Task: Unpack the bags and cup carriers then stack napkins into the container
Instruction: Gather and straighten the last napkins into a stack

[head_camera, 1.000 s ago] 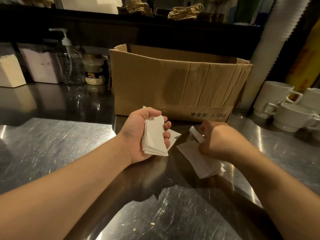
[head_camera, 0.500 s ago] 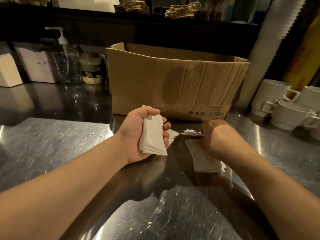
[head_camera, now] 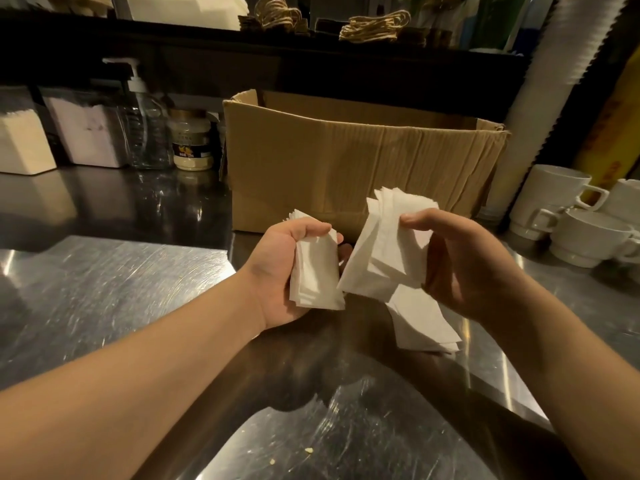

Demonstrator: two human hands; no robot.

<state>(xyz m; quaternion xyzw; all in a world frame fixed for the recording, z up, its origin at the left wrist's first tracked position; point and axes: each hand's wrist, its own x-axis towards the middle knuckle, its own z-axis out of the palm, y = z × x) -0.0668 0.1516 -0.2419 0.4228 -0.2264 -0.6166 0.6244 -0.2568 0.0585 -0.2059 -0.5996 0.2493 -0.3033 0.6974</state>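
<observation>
The cardboard box stands open-topped at the back of the counter; its contents are hidden. At far left, a clear container holds white napkins. The left hand grips a squared napkin stack. The right hand pinches a looser, fanned bundle, with more napkins lying below. The paper is judged light, soft and prone to slipping; hold it across the faces, near mid-length.

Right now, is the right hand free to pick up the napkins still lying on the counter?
Probably not yet. The right hand already pinches a fanned bunch of napkins, and the loose napkins on the counter lie right beneath it, unobstructed. It likely needs to pass its bunch to the left hand first.
</observation>
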